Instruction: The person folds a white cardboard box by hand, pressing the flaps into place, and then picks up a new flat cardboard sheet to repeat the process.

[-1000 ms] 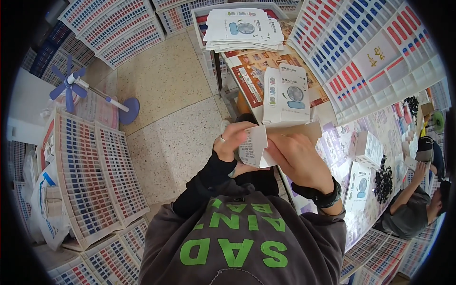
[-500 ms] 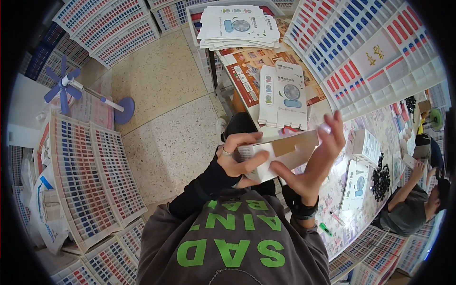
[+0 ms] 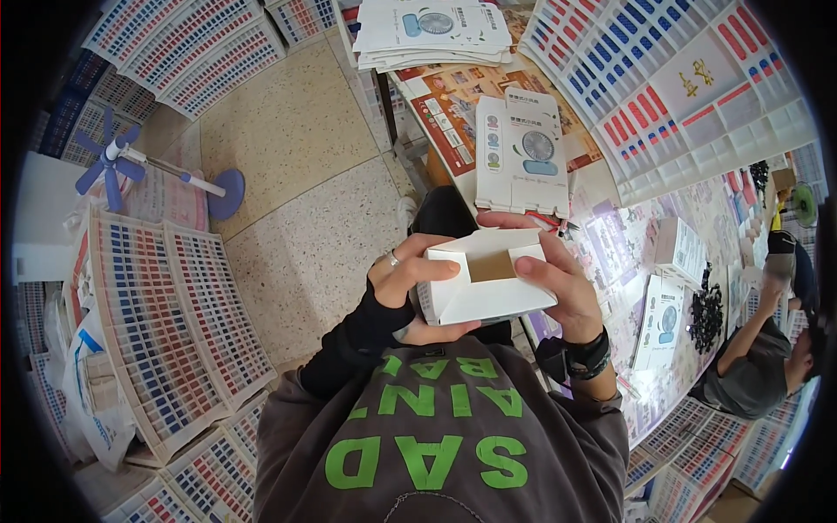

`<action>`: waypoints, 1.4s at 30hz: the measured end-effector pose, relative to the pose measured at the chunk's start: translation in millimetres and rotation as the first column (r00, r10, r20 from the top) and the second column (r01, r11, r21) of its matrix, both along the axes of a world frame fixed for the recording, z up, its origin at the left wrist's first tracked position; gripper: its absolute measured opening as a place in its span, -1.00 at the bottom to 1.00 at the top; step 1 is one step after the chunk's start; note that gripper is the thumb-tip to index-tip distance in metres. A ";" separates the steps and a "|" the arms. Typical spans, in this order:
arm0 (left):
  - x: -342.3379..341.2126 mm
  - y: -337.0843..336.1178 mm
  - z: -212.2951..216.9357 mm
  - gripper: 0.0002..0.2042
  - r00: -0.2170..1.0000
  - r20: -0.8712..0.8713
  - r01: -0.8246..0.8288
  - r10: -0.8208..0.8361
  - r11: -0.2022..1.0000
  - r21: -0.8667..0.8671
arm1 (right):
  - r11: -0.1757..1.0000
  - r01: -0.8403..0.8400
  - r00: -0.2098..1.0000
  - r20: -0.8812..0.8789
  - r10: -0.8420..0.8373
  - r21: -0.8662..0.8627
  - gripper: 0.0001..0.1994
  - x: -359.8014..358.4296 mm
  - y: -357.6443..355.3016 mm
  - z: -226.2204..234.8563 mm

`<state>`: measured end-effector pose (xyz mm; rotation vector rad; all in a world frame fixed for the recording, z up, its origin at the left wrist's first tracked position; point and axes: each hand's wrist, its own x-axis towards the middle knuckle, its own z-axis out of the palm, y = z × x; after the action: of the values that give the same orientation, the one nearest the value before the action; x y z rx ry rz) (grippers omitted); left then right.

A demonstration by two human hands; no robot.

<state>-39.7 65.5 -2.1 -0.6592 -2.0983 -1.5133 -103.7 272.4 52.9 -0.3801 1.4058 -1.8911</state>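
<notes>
Between my two hands is a small white cardboard box (image 3: 488, 301), held in front of my chest with one end facing up. Its side flaps are folded partly inward, and a brown gap shows between them. My left hand (image 3: 410, 283), with a ring on one finger, grips the left side, its index finger on the left flap. My right hand (image 3: 562, 283) wraps the right side, the thumb pressing on the right flap. The fingers of that hand reach behind the raised far flap. Just beyond the box, flattened printed cartons (image 3: 523, 157) lie on the table, with red-handled scissors partly hidden beside them.
A stack of flat cartons (image 3: 432, 35) lies at the table's far end. White trays of red and blue parts (image 3: 663, 87) lean at the right. A standing box (image 3: 680, 247), another carton (image 3: 658, 322) and small black parts (image 3: 706, 318) are nearby. A co-worker (image 3: 750, 375) sits far right.
My right hand has come down from its raised, open pose and closed on the box's right side. The box has turned so its end faces up, flaps now folded partly in.
</notes>
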 end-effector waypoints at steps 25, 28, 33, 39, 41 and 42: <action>30.8 -13.6 -8.8 -0.52 0.975 0.187 0.104 -0.115 0.992 0.067 | 0.984 0.035 0.625 -0.772 0.114 0.174 -0.38 14.6 6.8 -8.4; 31.3 -12.3 -15.7 -0.51 0.984 0.136 0.092 -0.119 0.977 0.191 | 0.971 -0.154 0.379 -0.897 0.229 0.183 -0.29 8.1 1.5 -0.5; 30.5 -9.8 -21.9 -0.51 0.984 0.051 0.141 -0.168 0.930 0.338 | 0.957 -0.111 0.281 -0.915 0.290 0.269 -0.25 16.1 2.6 4.2; 30.2 -15.0 -23.1 -0.49 0.981 0.074 0.157 -0.180 0.958 0.239 | 0.946 -0.042 0.148 -0.934 0.324 0.321 -0.26 14.5 0.9 0.4; 29.9 -15.9 -25.8 -0.48 0.980 0.077 0.162 -0.183 0.961 0.226 | 0.937 -0.048 0.142 -0.926 0.349 0.346 -0.34 15.1 0.9 0.4; 29.1 -15.8 -26.8 -0.48 0.980 0.079 0.163 -0.185 0.961 0.225 | 0.938 -0.047 0.145 -0.926 0.347 0.344 -0.34 15.4 0.1 -0.6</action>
<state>-10.6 49.7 -29.0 -0.7144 -1.9481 -1.8777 -88.3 272.5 52.4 -1.8737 2.1832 -1.0514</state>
